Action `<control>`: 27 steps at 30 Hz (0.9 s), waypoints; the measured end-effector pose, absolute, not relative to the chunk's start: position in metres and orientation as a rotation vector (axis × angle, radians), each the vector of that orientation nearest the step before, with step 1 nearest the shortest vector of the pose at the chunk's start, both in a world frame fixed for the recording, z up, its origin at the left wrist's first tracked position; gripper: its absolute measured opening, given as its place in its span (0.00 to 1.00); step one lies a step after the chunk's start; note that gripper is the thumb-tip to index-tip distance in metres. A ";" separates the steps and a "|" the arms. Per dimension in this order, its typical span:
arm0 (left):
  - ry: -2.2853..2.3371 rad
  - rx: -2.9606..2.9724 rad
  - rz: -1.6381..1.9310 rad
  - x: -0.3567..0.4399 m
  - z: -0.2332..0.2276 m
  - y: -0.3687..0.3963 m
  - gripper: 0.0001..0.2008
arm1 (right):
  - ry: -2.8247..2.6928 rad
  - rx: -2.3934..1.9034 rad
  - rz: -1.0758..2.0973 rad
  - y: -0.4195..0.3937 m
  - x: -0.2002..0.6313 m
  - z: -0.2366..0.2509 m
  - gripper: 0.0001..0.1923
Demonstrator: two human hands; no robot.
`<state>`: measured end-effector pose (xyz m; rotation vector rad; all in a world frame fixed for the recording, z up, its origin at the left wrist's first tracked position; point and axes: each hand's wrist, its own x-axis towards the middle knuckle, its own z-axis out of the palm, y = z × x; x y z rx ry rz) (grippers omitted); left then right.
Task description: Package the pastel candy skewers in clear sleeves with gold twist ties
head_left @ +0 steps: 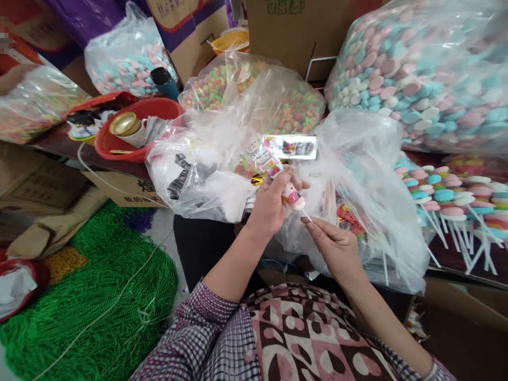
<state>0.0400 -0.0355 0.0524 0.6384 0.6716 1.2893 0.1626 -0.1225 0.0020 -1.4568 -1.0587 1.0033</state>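
Observation:
In the middle of the view, my left hand (272, 201) is closed around a small pink and white candy on a stick, a lollipop (295, 199). A printed clear plastic wrapper (266, 159) sticks out above the same fingers; whether the candy sits inside it cannot be seen. My right hand (335, 243) pinches the lower end of the white stick between thumb and forefinger. Just beyond the hands lies a white printed packet (292, 147) on clear plastic bags (226, 143).
Stacked pastel candies on sticks (450, 196) lie at the right, below a big bag of pastel pieces (420, 79). A red basin (130, 151) with a gold bowl stands at the left. Green cords (99, 286) heap on the floor. Bags of coloured candy (293, 106) stand behind.

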 end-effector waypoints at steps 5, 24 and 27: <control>0.657 0.611 1.248 0.045 0.047 -0.044 0.10 | -1.085 -1.439 0.942 -0.120 0.157 0.004 0.13; 0.541 0.604 1.236 0.028 0.049 -0.031 0.18 | -0.881 -1.266 1.264 -0.122 0.164 0.000 0.13; 0.623 0.602 1.286 0.031 0.049 -0.030 0.11 | -0.950 -1.279 1.297 -0.123 0.161 0.000 0.14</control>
